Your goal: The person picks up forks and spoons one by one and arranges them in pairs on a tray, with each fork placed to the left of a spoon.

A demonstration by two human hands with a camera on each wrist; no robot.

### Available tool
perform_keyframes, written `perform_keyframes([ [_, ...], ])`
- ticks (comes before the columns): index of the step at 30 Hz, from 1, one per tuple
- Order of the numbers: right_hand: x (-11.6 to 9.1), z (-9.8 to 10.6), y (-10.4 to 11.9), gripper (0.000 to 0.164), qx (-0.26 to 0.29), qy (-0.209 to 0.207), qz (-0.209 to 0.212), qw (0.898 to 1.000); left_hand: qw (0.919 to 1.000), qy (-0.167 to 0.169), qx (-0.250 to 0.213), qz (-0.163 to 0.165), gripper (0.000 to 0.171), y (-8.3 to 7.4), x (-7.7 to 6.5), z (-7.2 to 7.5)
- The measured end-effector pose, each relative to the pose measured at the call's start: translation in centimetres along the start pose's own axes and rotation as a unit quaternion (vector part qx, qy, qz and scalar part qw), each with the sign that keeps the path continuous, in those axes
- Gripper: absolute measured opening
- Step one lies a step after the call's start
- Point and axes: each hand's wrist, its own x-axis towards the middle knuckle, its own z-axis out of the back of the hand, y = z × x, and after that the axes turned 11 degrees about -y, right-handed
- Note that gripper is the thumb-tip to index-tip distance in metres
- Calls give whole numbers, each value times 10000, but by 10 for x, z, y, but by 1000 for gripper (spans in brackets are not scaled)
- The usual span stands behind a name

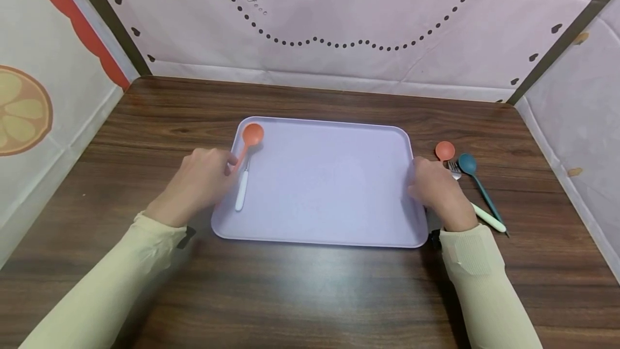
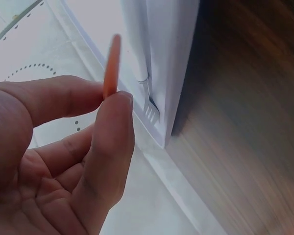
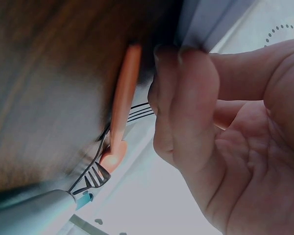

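My left hand [image 1: 201, 182] pinches the handle of an orange spoon [image 1: 253, 134] between thumb and forefinger, over the left side of the lilac tray [image 1: 319, 182]. The handle's end sticks up past the fingertips in the left wrist view. Beside it, a white-handled fork [image 1: 241, 192] lies on the tray along its left edge; its tines show in the left wrist view. At the tray's right edge, my right hand [image 1: 438, 190] grips the rim with thumb and curled fingers. Close by that hand lies a second orange spoon [image 3: 123, 98], its handle mostly hidden from the head view.
Right of the tray, a teal spoon [image 1: 467, 163], a fork with a pale green handle [image 1: 489, 217] and other fork tines [image 3: 142, 112] lie on the dark wooden table [image 1: 290, 295]. Printed cloth walls [image 1: 339, 15] enclose the table at the back and sides.
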Motion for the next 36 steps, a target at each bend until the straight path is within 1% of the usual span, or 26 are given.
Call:
perform_keyframes([
  [3, 0, 1, -1, 41, 32, -1, -4, 10000, 9999, 78, -88, 109, 28, -3, 1, 0],
  [7, 0, 1, -1, 42, 63, 4, -19, 10000, 9997, 85, -196, 137, 29, -7, 2, -1],
  [11, 1, 0, -2, 42, 55, -16, -11, 10000, 9997, 45, -240, 65, 29, -10, 3, -2],
  [16, 1, -1, -2, 42, 81, -19, -6, 10000, 9996, 126, -257, 39, 27, -12, 4, -2],
  [19, 1, 0, -1, 42, 91, -25, -1, 10000, 9997, 145, -211, -30, 27, -12, 5, -4],
  [23, 0, 0, -1, 42, 85, -46, -12, 10000, 9997, 23, -172, -180, 26, -14, 6, -7],
  [25, 0, 1, 0, 43, 73, -36, -13, 10000, 9996, -16, -198, -204, 25, -15, 6, -9],
  [27, -1, 0, 0, 41, 63, -38, -10, 10000, 9995, -8, -251, -184, 24, -17, 6, -10],
  [29, -1, 0, 0, 39, 50, -47, 9, 10000, 9995, 74, -300, -110, 24, -18, 6, -11],
  [33, -2, -1, 1, 37, 45, -68, 24, 10000, 9991, 220, -375, -1, 28, -21, 6, -13],
  [36, -2, -1, 1, 39, 44, -48, 8, 10000, 9990, 180, -387, -90, 25, -21, 5, -14],
])
